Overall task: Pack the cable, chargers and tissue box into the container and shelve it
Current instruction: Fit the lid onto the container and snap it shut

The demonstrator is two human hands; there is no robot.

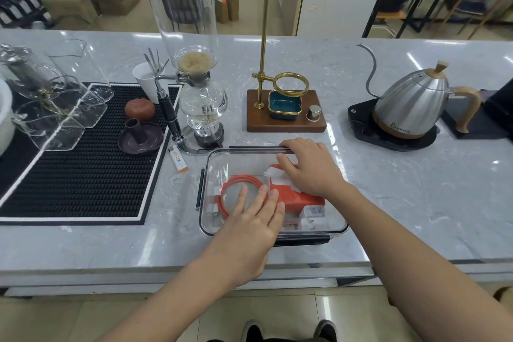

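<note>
A clear plastic container (222, 158) with a transparent lid and black side clips stands on the marble counter near its front edge. Through the lid I see a coiled orange cable (233, 183), a red tissue box (302, 200) and two white chargers (313, 216). My left hand (255, 219) lies flat on the lid's near left part, fingers straight. My right hand (308, 166) presses on the lid's far right part, fingertips touching the far black clip (258, 148).
Behind the container stand a glass siphon coffee maker (194, 78), a brass pour-over stand on a wooden base (286, 114) and a steel gooseneck kettle (410, 108). A black rubber mat (83, 164) with glassware lies at left. A lighter (178, 159) lies beside the container.
</note>
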